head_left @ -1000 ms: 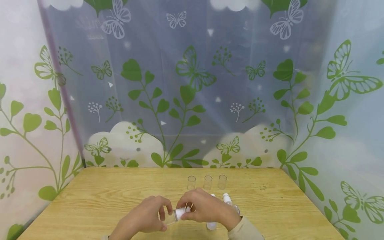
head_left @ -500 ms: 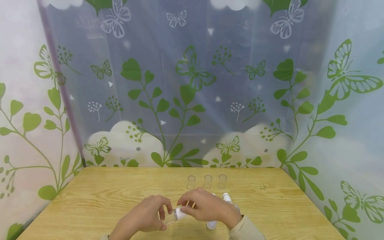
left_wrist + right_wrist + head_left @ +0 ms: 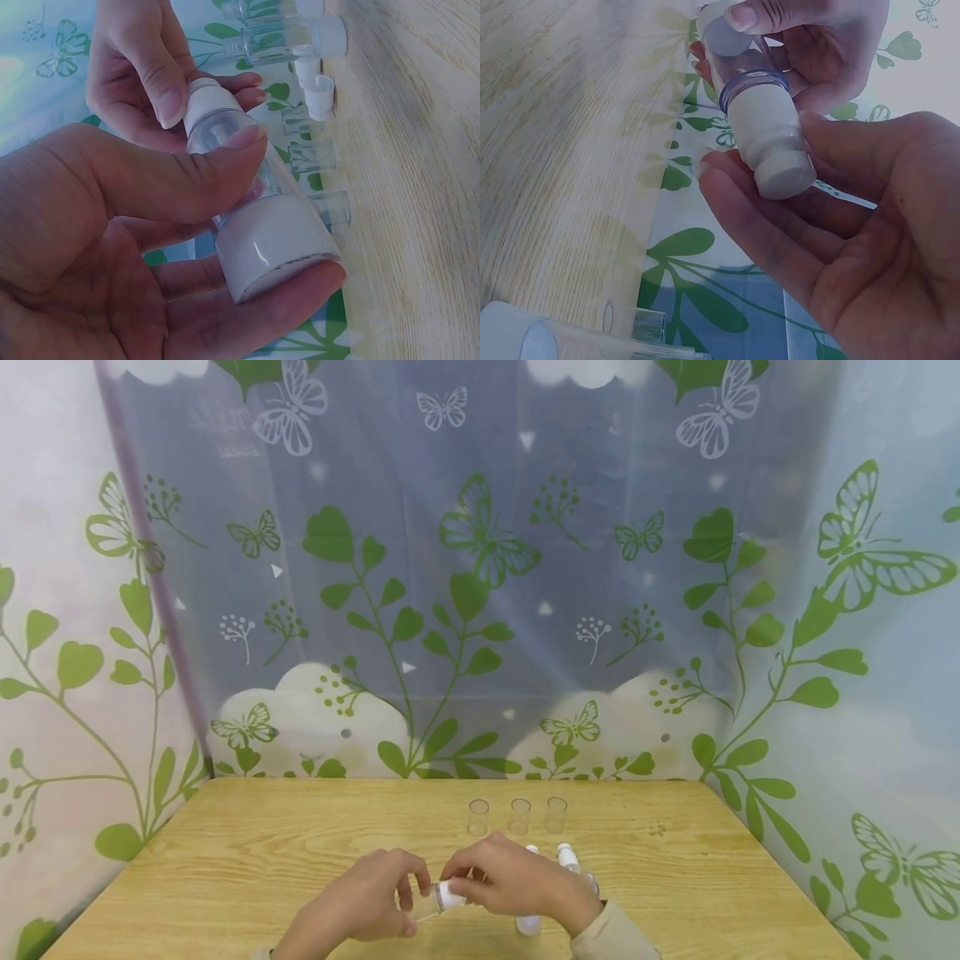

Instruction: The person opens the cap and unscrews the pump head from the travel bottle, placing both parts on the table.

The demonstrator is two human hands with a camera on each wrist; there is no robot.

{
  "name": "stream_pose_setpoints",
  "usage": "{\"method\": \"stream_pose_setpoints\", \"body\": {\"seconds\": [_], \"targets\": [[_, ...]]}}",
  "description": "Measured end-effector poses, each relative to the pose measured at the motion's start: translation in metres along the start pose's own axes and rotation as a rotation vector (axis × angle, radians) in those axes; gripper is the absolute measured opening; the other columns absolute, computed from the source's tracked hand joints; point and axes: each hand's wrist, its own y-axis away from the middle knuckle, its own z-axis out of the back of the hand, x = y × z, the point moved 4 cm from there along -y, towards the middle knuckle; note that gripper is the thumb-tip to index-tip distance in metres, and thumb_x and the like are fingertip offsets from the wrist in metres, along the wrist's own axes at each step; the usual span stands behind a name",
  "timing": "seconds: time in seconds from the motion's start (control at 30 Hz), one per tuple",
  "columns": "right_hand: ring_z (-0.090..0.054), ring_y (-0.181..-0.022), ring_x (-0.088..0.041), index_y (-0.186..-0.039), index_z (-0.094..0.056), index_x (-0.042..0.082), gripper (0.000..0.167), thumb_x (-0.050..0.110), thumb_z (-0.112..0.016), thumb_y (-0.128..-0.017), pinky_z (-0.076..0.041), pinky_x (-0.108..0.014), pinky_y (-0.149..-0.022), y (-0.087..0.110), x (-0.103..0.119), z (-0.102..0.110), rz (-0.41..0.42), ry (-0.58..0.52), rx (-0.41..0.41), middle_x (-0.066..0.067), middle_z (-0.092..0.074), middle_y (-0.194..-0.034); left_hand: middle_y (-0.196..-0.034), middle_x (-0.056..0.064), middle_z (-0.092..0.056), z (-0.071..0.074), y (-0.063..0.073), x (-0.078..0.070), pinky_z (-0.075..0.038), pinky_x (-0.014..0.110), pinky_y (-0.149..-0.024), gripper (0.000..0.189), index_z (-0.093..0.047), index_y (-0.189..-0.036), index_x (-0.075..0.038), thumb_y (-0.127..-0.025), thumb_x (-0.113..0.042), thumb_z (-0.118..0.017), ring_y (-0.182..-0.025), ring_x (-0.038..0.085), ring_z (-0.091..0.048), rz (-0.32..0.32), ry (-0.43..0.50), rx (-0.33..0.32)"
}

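My left hand [image 3: 367,893] grips a clear pump bottle [image 3: 277,240] by its body, thumb across the front and fingers behind and under the white base. The bottle is held tilted above the table, its white pump top [image 3: 769,124] pointing toward my right hand [image 3: 517,877]. The right thumb and fingers pinch that white top at its sides; in the head view they hide its tip. A translucent inner part shows through the clear wall.
Three clear cylindrical caps [image 3: 520,817] stand in a row farther back on the wooden table [image 3: 300,827]. Beside the right wrist lie other clear bottles with white ends [image 3: 528,925]. Small white pump heads [image 3: 319,97] sit near them. A patterned curtain [image 3: 480,610] encloses the table.
The right thumb and fingers have shifted around the white top, covering its tip, which showed a second ago. The left hand and the bottle have stayed in place.
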Motion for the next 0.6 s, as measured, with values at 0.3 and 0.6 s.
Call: {"method": "stream_pose_setpoints", "body": {"seconds": [0.3,0.6], "targets": [[-0.069,-0.095,0.001,-0.116,-0.075,0.008,0.018,0.013,-0.067,-0.1,-0.053,-0.009,-0.078,-0.0002,0.003,0.0013,0.013,0.048,-0.032,-0.004,-0.078,-0.113,-0.081,0.004,-0.07,-0.0003,-0.0002,0.0003,-0.054,0.038,-0.067,0.035,-0.07,-0.097,-0.013,-0.07,-0.001,-0.09,-0.075,0.017,-0.061,-0.005,-0.004,-0.005],[-0.068,-0.094,0.0,-0.114,-0.076,0.008,0.018,0.011,-0.072,-0.096,-0.053,-0.009,-0.075,0.0005,0.0031,0.0008,-0.024,0.032,-0.028,-0.003,-0.077,-0.112,-0.081,0.002,-0.069,-0.0028,0.0013,0.0007,-0.056,0.044,-0.069,0.036,-0.071,-0.098,-0.012,-0.069,-0.001,-0.089,-0.081,0.02,-0.061,-0.006,-0.002,-0.022]]}}
